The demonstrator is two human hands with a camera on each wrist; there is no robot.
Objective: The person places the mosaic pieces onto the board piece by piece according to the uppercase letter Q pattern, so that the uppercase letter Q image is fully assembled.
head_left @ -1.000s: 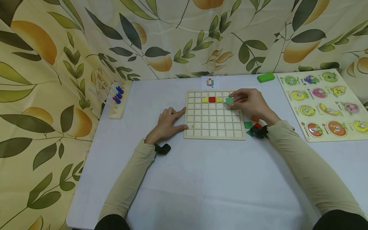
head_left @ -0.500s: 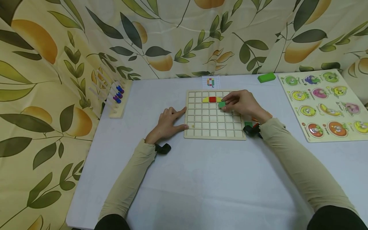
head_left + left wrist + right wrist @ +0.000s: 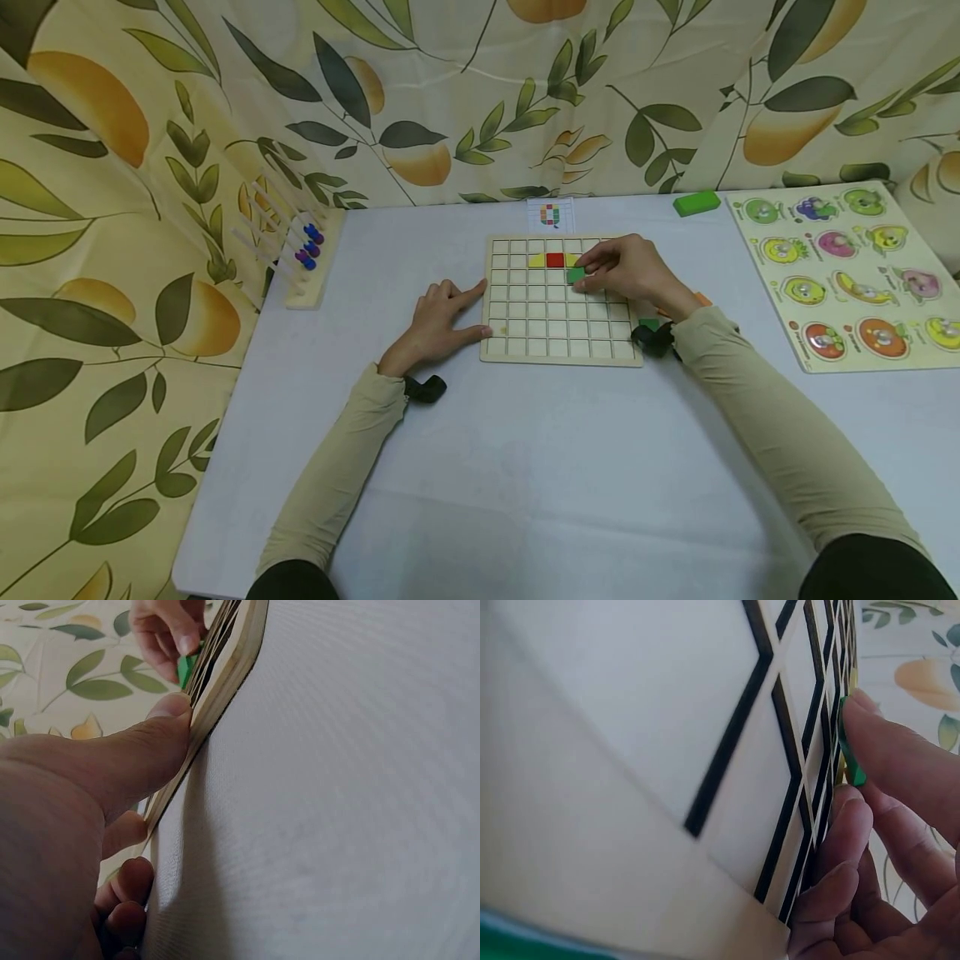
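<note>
In the head view, a pale wooden grid board (image 3: 558, 341) lies on the white table. Two yellow pieces flank a red square tile (image 3: 555, 260) in one of its upper rows. A green square tile (image 3: 575, 275) is pinched between thumb and fingers of my right hand (image 3: 626, 268), over the cell just below the right yellow piece; the right wrist view shows this green tile (image 3: 853, 750) at the grid. My left hand (image 3: 435, 321) touches the board's left edge with extended thumb and index finger. In the left wrist view, its thumb (image 3: 146, 746) rests against that edge.
A small pattern card (image 3: 551, 215) lies behind the board. Loose tiles, including a green one (image 3: 648, 324), sit partly hidden under my right wrist. A green block (image 3: 696, 203) and a fruit puzzle board (image 3: 847, 275) are at right; a peg stand with beads (image 3: 308, 247) stands at left.
My right hand has carried the green tile left and slightly toward me, from the board's upper right to below the right yellow piece. The left hand has stayed at the board's edge.
</note>
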